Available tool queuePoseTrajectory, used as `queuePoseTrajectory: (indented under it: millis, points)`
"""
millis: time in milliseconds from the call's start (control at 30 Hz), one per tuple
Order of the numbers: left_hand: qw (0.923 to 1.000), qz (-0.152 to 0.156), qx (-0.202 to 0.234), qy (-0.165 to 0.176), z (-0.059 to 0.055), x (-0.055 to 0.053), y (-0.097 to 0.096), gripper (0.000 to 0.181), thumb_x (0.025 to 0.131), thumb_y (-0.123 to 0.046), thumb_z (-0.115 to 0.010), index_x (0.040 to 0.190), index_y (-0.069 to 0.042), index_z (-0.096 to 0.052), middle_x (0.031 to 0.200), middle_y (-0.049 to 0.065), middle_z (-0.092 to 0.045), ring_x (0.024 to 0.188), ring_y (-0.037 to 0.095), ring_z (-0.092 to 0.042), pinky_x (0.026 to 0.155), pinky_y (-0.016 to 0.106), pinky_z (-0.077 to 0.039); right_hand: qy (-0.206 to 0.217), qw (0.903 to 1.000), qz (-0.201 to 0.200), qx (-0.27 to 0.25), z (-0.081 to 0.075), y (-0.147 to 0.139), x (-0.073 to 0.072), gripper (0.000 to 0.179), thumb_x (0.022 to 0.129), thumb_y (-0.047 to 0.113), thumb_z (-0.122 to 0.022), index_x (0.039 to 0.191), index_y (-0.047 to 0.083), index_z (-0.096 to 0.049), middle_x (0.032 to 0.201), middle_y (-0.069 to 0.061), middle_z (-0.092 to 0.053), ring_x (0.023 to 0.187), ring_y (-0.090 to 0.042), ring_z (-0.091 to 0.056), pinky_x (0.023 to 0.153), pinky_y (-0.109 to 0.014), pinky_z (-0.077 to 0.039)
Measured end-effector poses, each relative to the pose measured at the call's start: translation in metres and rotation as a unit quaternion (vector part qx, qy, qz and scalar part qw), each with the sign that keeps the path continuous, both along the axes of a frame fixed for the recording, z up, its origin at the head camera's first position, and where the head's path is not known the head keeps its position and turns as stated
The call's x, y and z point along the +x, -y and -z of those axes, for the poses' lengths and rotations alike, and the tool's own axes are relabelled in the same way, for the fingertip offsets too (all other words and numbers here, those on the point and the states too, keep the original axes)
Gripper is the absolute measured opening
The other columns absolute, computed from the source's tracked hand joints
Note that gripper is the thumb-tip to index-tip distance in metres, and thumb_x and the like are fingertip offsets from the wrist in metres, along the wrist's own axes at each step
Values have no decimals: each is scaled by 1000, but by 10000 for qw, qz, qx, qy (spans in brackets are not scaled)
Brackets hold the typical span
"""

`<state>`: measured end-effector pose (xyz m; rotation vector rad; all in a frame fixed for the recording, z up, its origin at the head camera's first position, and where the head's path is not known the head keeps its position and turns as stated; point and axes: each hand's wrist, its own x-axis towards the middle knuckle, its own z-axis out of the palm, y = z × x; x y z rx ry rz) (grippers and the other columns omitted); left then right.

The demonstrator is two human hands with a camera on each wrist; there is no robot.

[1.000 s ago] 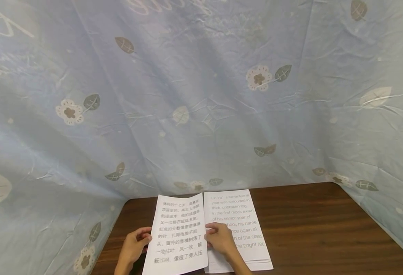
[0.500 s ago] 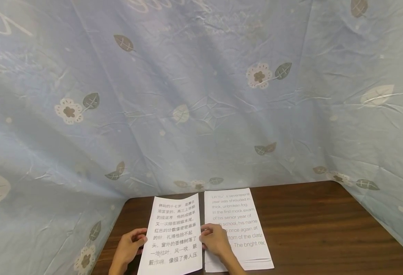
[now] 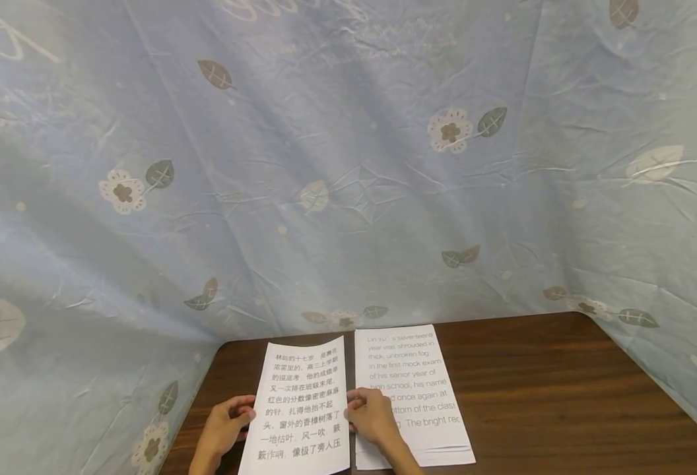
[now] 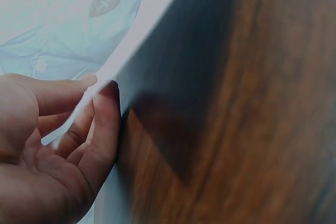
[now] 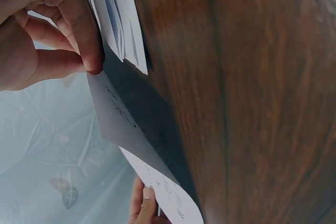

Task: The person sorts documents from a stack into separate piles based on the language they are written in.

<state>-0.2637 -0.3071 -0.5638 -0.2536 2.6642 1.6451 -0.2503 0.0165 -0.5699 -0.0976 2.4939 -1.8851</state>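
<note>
Pinching Chinese-printed paper (image 3: 301,406) by opposite edges between nearly closed left hand (image 3: 227,424) and right hand (image 3: 373,415), shifted it left, opening a gap from English-printed stack (image 3: 414,379) beneath right hand; seemingly separated both.

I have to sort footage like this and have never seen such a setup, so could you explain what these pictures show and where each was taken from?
There is no machine here, just a person's two bare hands. The wide picture comes from a camera on the head, looking forward and down. The two close-ups come from cameras on the wrists, one per hand.

On the brown wooden table lies a stack of pages with English text. To its left, the left hand and right hand pinch opposite edges of a paper with Chinese characters. Its edges are raised, casting a shadow. Behind hangs a blue patterned cloth.
</note>
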Motion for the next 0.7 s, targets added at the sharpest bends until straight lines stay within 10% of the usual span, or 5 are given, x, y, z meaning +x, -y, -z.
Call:
queuePoseTrajectory:
  millis: [700]
  points:
    - [9994, -43, -291, -161, 4, -1, 2, 33, 95, 0, -70, 128, 6, -71, 96, 8, -70, 83, 19, -68, 66, 36, -63, -270, 9974, -235, 619, -5, 2, 2, 33, 88, 2, -76, 118, -11, -73, 81, -3, -71, 57, -11, -68, 50, -19, -53]
